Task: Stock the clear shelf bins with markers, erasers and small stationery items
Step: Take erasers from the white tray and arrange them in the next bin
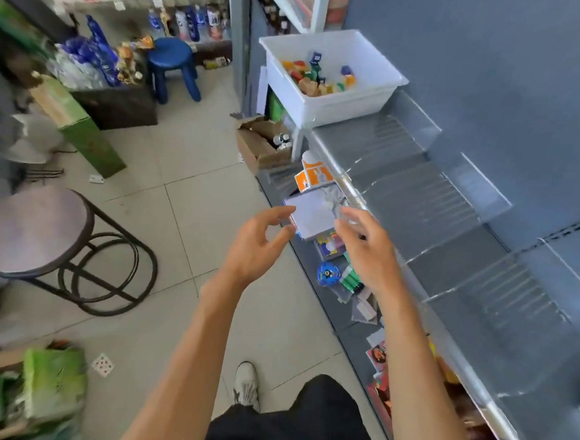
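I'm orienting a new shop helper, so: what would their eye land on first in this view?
The left hand and right hand are raised mid-frame beside a white packet at the shelf edge; grip unclear. Beyond them a white tub of colourful small items sits at the shelf's far end, beside clear bins along the grey shelf.

i am in a small shop: a grey shelf [420, 208] with clear dividers [483, 188] on my right, bottled goods [192, 20] shelved far left, a white tub [329, 81] of small items.
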